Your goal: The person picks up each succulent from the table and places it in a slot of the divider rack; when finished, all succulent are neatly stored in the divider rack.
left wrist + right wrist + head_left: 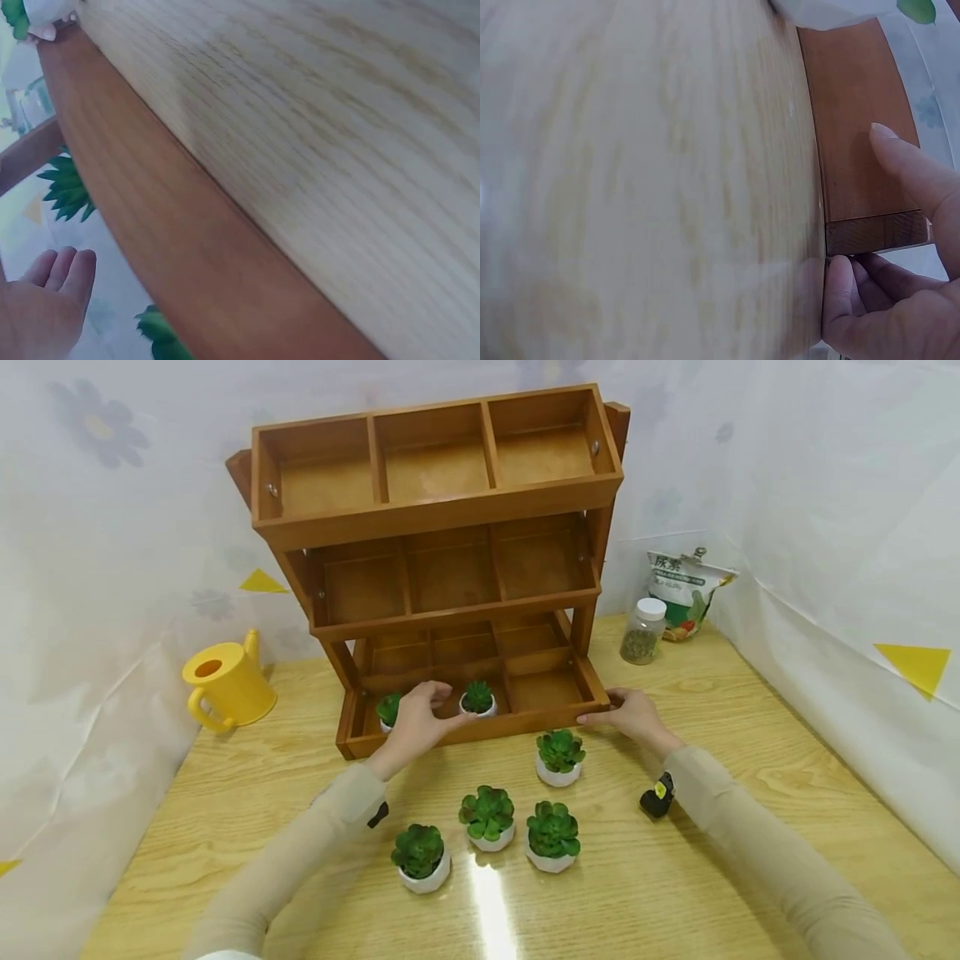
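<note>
A wooden three-tier planter shelf (517,723) stands on the table. Its bottom tier holds a small potted succulent (477,698) in the front middle compartment and another potted succulent (387,708) at the left, partly covered by my left hand (417,727). That hand hovers over the front board between the two plants. In the left wrist view its fingers (71,274) are extended and hold nothing. My right hand (630,717) grips the bottom tier's front right corner. The right wrist view shows the thumb (900,154) against the board's front face (859,120) and the other fingers curled at its end.
On the table before the shelf are several white-potted succulents (487,817), one (559,758) close to the front board. A yellow watering can (236,685) stands at the left. A lidded jar (642,631) and a clipped bag (686,593) are at the back right.
</note>
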A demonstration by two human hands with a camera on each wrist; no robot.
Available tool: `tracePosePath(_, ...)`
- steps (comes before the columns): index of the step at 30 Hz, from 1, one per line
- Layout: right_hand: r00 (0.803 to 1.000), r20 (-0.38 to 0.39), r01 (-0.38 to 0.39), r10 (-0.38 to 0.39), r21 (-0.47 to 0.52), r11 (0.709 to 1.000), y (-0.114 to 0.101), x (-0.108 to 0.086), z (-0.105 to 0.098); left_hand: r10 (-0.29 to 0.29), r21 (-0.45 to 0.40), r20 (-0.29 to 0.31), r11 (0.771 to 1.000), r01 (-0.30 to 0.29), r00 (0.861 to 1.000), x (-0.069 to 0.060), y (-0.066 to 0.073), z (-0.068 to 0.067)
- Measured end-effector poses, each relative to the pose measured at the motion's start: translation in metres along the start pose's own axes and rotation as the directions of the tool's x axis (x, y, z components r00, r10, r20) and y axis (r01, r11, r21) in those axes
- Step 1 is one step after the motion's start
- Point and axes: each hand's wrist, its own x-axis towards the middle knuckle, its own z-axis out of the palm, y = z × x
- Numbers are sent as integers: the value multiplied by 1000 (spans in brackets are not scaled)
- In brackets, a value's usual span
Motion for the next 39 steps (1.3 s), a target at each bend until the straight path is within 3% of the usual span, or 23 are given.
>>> tracePosePath(5,1000,-8,3,-3,-3,1000,0,1,2,100,92,-27,991,-97,995,-11,1,-10)
tracePosePath(8,1000,-15,8,-8,-8,1000,-1,1,3,147,123,-14,982,-145,989,-19,0,-16)
tracePosePath(14,1000,-13,14,-14,-23,1000,-1,-1,4,203,80,89,974,-211,975,-40,-7,-33)
tracePosePath(18,1000,-7,19,-19,-35,999,0,-1,4,197,51,206,976,-211,959,-58,-14,-43)
tracePosePath(20,1000,-10,20,-21,-42,999,0,0,3,202,28,283,975,-218,938,-65,-18,-47)
tracePosePath(24,1000,-20,22,-23,-53,998,0,0,2,220,-34,420,973,-227,881,-76,-27,-54)
tracePosePath(29,1000,-16,23,-24,-55,998,0,1,1,236,-89,558,970,-226,795,-89,-37,-63)
tracePosePath(32,1000,-15,25,-26,-52,998,0,0,1,257,-105,612,964,-245,748,-96,-41,-66)
tracePosePath(34,1000,-17,23,-24,-48,999,0,0,1,266,-103,634,959,-263,726,-100,-42,-65)
tracePosePath(39,1000,-20,18,-19,-48,999,-2,-1,3,283,-94,661,950,-297,695,-106,-37,-64)
